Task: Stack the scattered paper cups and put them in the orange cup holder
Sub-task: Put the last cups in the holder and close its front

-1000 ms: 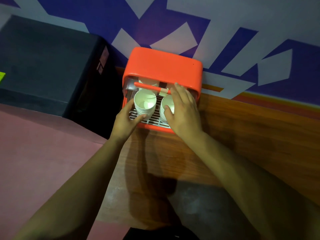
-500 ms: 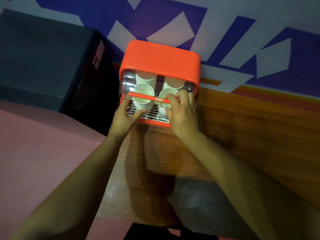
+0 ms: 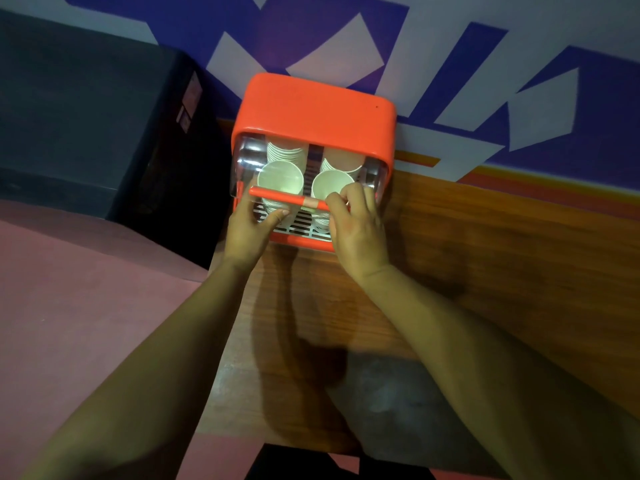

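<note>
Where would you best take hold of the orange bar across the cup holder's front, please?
Probably its bare middle, from the front, fingers over and thumb under: the orange bar is thin, runs crosswise, and the right hand covers its right end.

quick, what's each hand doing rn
left hand: grips the front left cup stack, fingers partly hidden
right hand: pinches the orange handle bar

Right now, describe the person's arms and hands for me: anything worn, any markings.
The left forearm and right forearm are bare from the picture's edge to the wrist: no sleeves show. The left hand and right hand wear no gloves, and no watch, band, ring or marking shows in this dim light.
</note>
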Tool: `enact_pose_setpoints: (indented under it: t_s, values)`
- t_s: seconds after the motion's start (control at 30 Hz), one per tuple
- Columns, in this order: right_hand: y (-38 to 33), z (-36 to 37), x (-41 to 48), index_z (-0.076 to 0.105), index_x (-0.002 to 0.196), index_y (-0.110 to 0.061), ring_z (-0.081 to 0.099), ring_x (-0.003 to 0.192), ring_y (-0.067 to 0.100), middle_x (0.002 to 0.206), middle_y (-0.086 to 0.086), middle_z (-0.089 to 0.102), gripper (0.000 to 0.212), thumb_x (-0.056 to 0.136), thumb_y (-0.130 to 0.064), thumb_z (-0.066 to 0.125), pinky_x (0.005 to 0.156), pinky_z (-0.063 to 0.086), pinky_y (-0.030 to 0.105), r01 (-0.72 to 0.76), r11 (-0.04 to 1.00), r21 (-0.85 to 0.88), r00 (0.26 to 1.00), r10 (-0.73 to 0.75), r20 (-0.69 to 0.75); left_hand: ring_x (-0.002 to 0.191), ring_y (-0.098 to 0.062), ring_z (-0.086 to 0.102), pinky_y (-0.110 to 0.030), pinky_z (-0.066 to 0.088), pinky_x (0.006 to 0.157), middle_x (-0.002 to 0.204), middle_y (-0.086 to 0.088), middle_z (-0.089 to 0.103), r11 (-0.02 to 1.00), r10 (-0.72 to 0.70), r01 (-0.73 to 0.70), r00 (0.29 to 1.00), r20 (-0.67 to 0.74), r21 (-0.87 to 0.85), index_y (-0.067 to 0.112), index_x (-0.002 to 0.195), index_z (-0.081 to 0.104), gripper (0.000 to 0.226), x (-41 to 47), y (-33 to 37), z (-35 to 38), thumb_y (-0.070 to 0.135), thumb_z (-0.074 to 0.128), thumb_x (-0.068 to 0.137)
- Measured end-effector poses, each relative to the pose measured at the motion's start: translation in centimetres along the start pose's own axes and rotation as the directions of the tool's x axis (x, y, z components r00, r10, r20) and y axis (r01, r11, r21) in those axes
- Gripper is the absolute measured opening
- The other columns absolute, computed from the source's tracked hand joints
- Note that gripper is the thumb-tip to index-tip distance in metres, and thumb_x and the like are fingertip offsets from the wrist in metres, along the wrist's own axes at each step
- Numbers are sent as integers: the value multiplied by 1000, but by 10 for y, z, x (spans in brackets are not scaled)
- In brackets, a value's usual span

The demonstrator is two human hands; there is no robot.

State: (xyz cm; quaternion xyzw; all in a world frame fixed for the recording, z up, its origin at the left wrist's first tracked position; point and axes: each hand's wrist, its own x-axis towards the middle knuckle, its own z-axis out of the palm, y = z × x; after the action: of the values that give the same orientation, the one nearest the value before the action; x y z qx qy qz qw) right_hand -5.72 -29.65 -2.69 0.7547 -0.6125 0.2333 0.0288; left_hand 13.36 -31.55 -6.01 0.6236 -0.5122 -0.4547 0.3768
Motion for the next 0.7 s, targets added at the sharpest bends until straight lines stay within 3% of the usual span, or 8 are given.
enact_pose_setpoints:
  t_s: [0.1, 0.23, 0.33, 0.4, 0.47, 0.5, 0.6, 0.7]
  values:
    - [-1, 1, -8, 63, 97, -9, 50, 87, 31, 94, 12, 53, 16, 83, -1, 63, 72, 50, 42, -20, 1000, 10, 1000, 20, -1, 121, -6, 60, -26, 48, 103, 129, 10, 65, 1000, -25, 25, 1000, 18, -15, 23, 137, 58, 53, -2, 0, 3, 34, 78, 89]
    - [1, -6, -14, 68, 102, -11, 51, 92, 29, 99, 11, 54, 25, 86, -29, 71, 81, 49, 39, -51, 996, 80, 999, 51, -5, 120, 1, 62, -37, 51, 108, 128, 12, 68, 999, -26, 28, 999, 47, -44, 25, 135, 57, 52, -11, -9, -12, 35, 79, 89]
    - [8, -14, -16, 65, 113, -17, 51, 103, 31, 116, 13, 54, 45, 83, -49, 66, 88, 45, 43, -246, 969, 26, 968, 247, -43, 127, -13, 62, -44, 50, 109, 136, 1, 65, 991, -13, 17, 1000, 27, -135, 19, 143, 51, 58, -19, -9, -25, 32, 75, 92]
    - [12, -15, -18, 50, 136, -17, 45, 123, 30, 136, 13, 44, 75, 77, -59, 68, 101, 43, 43, -440, 897, 51, 898, 439, 25, 134, -13, 55, -32, 48, 111, 147, -4, 56, 985, -37, 36, 999, 2, -171, 18, 152, 41, 64, -23, -2, -28, 34, 70, 96]
    - [10, -15, -18, 27, 152, -14, 33, 140, 28, 153, 11, 27, 99, 76, -58, 73, 112, 39, 44, -582, 772, 255, 813, 555, 178, 141, -5, 40, -19, 39, 111, 161, -2, 38, 992, -58, 50, 996, -74, -115, 22, 161, 23, 80, -23, 10, -29, 42, 66, 97]
    - [9, -14, -18, 18, 156, -14, 26, 146, 27, 159, 10, 19, 105, 77, -55, 74, 116, 35, 42, -631, 697, 341, 775, 579, 251, 142, -4, 38, -23, 38, 114, 163, -1, 36, 995, -32, 23, 995, -90, -94, 25, 162, 23, 80, -20, 16, -30, 46, 64, 97]
    - [9, -12, -17, 2, 159, -16, 11, 152, 22, 166, 6, 10, 109, 83, -53, 71, 118, 17, 31, -725, 547, 418, 688, 603, 405, 134, -11, 55, -45, 47, 112, 145, 0, 57, 990, 139, -139, 990, -12, -15, 28, 145, 49, 47, -7, 22, -34, 39, 62, 101]
    - [10, -6, -20, 3, 159, -20, 16, 152, 22, 166, 4, 15, 102, 86, -59, 64, 122, 22, 43, -738, 527, 422, 674, 605, 424, 132, -15, 57, -48, 49, 109, 142, 3, 58, 989, 150, -150, 989, -2, 6, 34, 143, 51, 47, -3, 21, -36, 42, 65, 99]
